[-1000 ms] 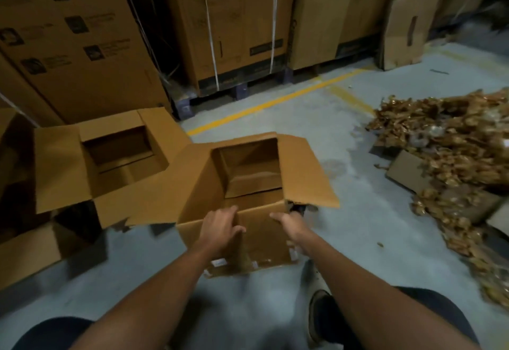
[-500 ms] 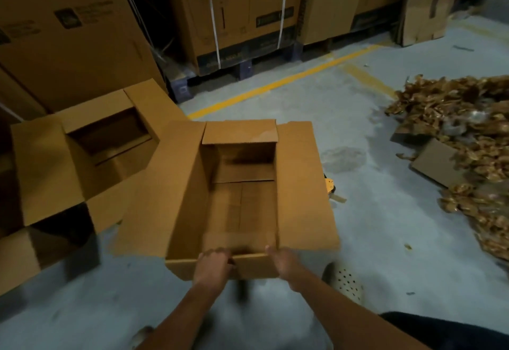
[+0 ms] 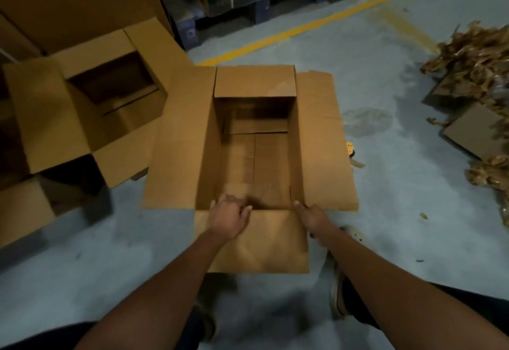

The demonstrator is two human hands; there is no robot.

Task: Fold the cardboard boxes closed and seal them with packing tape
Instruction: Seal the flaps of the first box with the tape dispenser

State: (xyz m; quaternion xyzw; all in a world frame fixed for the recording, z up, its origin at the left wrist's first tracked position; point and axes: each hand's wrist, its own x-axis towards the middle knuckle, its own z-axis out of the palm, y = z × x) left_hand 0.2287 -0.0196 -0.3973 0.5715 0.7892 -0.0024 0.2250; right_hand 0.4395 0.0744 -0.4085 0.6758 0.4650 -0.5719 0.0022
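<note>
Left hand [image 3: 230, 216] curls its fingers over the near rim of the open cardboard box [image 3: 256, 154], which sits on the grey concrete floor [image 3: 385, 211]. The right hand [image 3: 312, 216] lies at the near right corner, its grip unclear. Inside, only smooth brown bottom flaps show, meeting at a seam. The four top flaps spread outward. A second open box [image 3: 91, 96] stands to the left.

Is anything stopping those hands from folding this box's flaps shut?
Nothing visible does. The cardboard box looks empty inside, and nothing lies on its four spread flaps. Left hand and right hand are at its near rim. The neighbouring open box sits beside the left flap, not on it.
</note>
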